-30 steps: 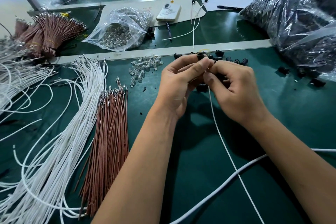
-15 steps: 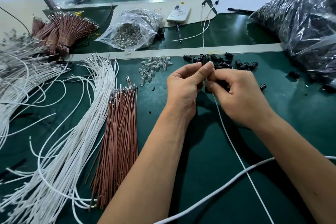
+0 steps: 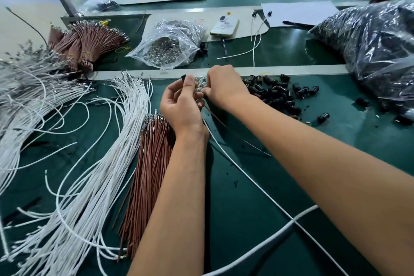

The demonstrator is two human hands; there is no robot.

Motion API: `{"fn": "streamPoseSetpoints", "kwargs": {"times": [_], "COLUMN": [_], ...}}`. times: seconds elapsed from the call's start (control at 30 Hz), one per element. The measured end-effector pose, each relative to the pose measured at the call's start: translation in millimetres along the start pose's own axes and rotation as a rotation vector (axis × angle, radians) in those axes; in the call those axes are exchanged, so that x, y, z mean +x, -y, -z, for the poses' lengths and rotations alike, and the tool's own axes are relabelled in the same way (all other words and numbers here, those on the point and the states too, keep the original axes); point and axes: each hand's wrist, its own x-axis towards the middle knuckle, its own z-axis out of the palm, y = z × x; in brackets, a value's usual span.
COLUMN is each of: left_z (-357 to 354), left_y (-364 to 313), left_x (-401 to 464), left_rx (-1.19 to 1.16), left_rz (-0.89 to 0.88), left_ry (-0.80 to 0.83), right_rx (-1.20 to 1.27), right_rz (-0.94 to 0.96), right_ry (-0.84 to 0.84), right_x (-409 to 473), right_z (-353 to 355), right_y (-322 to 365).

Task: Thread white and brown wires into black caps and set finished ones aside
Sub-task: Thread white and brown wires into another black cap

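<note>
My left hand point(image 3: 181, 107) holds a black cap point(image 3: 183, 77) at its fingertips. A brown wire point(image 3: 224, 124) and a white wire point(image 3: 257, 188) trail from that hand toward me across the green mat. My right hand point(image 3: 226, 87) is just right of it, fingers curled down into a small pile of clear parts point(image 3: 200, 80), pinching there; what it pinches is hidden. Loose black caps point(image 3: 275, 94) lie in a heap right of my right hand. A bundle of white wires point(image 3: 100, 163) and one of brown wires point(image 3: 152, 154) lie to the left.
A clear bag of small parts point(image 3: 170, 45), a phone point(image 3: 225, 27) and two capped wires point(image 3: 255, 36) lie beyond the metal strip point(image 3: 291, 69). A big dark plastic bag point(image 3: 369, 47) fills the right. Tied brown bundles point(image 3: 89, 40) sit far left. A thick white cable point(image 3: 268, 237) crosses near me.
Both hands have moved left and away from me, from near the black caps to the pile of clear parts. A brown wire now trails from my left hand beside the white one.
</note>
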Motion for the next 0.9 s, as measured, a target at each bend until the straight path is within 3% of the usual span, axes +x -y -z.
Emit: {"fn": "streamPoseSetpoints", "kwargs": {"times": [0.2,0.5,0.6,0.73,0.9], "left_z": [-2.1,-1.2,-3.7,-11.9,-16.6], "left_y": [1.7,4.7,7.1,18.2,28.8], "left_x": [4.5,3.7,1.1,-16.6,-31.2], "left_rx": [-0.039,-0.009,0.146,0.362,0.473], "left_rz": [-0.022,-0.056,-0.005,0.088,0.041], "left_ry": [-0.001,0.015,0.117,0.395,0.684], "right_rx": [-0.047,-0.085,0.158,0.650,1.155], "right_rz": [-0.032,0.087,0.055,-0.007,-0.126], "right_ry": [0.062,0.102,-0.013,-0.251,-0.300], "right_x": [8.7,1.8,-14.2,-60.6,-106.1], "right_z": [2.0,6.5,23.6,50.8,57.0], "right_y": [14.1,14.0,-9.4,-59.5,-104.1]}}
